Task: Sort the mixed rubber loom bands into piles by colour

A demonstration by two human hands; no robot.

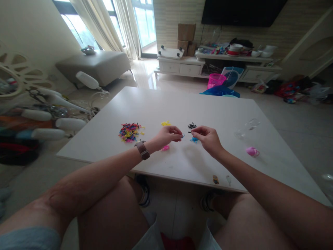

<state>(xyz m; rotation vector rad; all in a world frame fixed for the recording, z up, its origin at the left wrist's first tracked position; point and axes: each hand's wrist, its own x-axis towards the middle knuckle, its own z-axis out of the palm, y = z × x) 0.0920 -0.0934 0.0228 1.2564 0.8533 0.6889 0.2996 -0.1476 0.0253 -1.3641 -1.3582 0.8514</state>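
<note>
My left hand (168,136), with a brown-strapped watch (142,150) on its wrist, is closed with a small blue plastic piece (183,135) at its fingertips. Opposite it, my right hand (209,139) pinches a small black piece (189,132). Below and behind the right fingers lie a blue pile (194,140) and a black pile (191,125) of such pieces. A yellow pile (165,123) is beyond my left hand, and a pink pile (165,148) lies just under it. Further left is a larger mixed-colour heap (129,132). The exact kind of these pieces is too small to tell.
On the white table (221,111) are a pink egg-shaped item (252,151), clear plastic pieces (252,124) and a yellow cartoon sticker (215,179) near the front edge. White lamp shades (70,124) stand off its left side. A pink basket (216,80) is beyond the far edge.
</note>
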